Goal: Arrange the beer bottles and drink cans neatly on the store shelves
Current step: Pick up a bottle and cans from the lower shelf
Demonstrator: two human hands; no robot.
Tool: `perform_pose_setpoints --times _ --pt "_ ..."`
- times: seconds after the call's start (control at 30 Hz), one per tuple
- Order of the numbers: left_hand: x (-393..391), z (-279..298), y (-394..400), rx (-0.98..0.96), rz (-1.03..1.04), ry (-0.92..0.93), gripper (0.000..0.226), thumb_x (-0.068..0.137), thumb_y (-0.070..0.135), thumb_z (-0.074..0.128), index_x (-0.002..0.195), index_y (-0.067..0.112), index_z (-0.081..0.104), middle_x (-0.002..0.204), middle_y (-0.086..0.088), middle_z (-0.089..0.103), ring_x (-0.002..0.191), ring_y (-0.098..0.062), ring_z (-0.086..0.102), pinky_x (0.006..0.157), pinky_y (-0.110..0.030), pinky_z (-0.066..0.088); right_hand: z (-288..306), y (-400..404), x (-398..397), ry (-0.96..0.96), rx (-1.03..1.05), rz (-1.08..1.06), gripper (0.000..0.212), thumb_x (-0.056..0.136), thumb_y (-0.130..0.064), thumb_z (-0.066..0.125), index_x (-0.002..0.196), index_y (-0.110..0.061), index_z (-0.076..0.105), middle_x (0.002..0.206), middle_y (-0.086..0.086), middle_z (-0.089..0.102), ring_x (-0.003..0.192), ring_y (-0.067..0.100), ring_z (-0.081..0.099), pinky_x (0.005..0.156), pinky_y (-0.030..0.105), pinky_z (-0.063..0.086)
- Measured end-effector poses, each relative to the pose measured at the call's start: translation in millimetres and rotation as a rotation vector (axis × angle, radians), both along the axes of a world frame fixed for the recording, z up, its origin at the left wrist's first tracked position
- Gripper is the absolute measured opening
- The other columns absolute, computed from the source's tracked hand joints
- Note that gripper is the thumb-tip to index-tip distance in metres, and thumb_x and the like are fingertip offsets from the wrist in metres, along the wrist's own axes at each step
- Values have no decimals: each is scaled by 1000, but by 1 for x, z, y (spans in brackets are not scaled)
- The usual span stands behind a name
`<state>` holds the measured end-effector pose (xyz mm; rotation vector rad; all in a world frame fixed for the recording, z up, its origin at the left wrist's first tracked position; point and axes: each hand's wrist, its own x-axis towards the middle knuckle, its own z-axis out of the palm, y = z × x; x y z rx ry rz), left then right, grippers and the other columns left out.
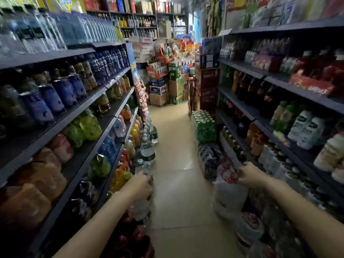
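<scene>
Low beside the left shelf unit (61, 131), the left hand (140, 185) curls over the top of a clear plastic bottle (142, 205) standing on the floor at the unit's foot; the fingers wrap its neck. Across the aisle from that unit, the right hand (250, 174) pinches the red-printed film of a shrink-wrapped bottle pack (229, 194), pale and blurred, just under its fingers.

Left hand (142, 185): arm stretched forward, fingers curled downward.
Right hand (250, 175): arm stretched forward, fingers pinched together.
</scene>
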<state>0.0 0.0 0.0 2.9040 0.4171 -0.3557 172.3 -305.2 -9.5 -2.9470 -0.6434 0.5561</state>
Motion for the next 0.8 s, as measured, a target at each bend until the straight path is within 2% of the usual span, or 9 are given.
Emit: perform_pose_setpoints --times 0.17,0.37,0.43,0.53,0.57,0.6,0.67,0.7,0.8 --pt "119 -9 48 3 -8 59 31 91 24 52 120 14 56 130 -3 44 111 -18 50 94 -29 45 -2 43 127 116 -69 27 33 93 -29 51 118 -8 53 128 10 48 106 19 50 74 20 42" --pt "244 -20 119 -6 63 16 37 93 26 52 129 17 52 143 -1 33 127 -21 37 103 -34 34 20 155 274 -14 158 14 32 91 -22 55 114 0 55 118 16 54 106 30 53 72 27 37" --pt "285 -39 149 -3 85 77 38 93 27 50 130 17 50 149 -3 26 131 -25 33 105 -38 32 1 198 310 32 199 65 30 91 -21 56 116 -3 56 124 18 49 113 30 49 76 26 36" --pt "352 -72 202 24 111 126 35 92 28 49 125 17 54 149 -6 26 132 -28 30 106 -41 33 -47 250 374 164 136 116 3 90 -22 56 89 -22 54 142 18 34 136 30 29 87 31 35" --pt "376 -77 222 24 129 123 35 91 29 50 124 16 54 150 -6 26 134 -29 27 106 -42 32 -58 267 401 176 114 116 6 90 -23 57 86 -22 52 146 16 30 139 30 25 91 32 35" --pt "402 -77 240 21 143 118 34 91 29 51 122 17 55 150 -6 25 135 -29 24 107 -42 30 -61 281 426 175 96 105 6 90 -24 57 93 -20 54 148 14 27 139 31 24 95 33 35" --pt "459 -70 282 21 145 78 30 90 27 51 118 17 57 151 -7 24 137 -31 19 109 -45 27 -56 311 481 128 118 27 34 91 -24 58 121 -10 54 153 18 18 141 33 21 103 35 32" --pt "489 -64 302 21 159 44 28 90 26 50 115 16 58 151 -7 24 137 -31 20 109 -45 26 -49 327 507 107 140 -1 40 91 -23 57 127 -7 50 153 20 14 141 34 20 105 35 30" --pt "577 -46 350 10 224 -51 26 91 24 48 112 15 60 148 -8 30 134 -32 24 108 -43 28 -23 372 583 19 261 -109 39 92 -20 55 127 -2 50 154 20 12 139 37 22 107 37 27"
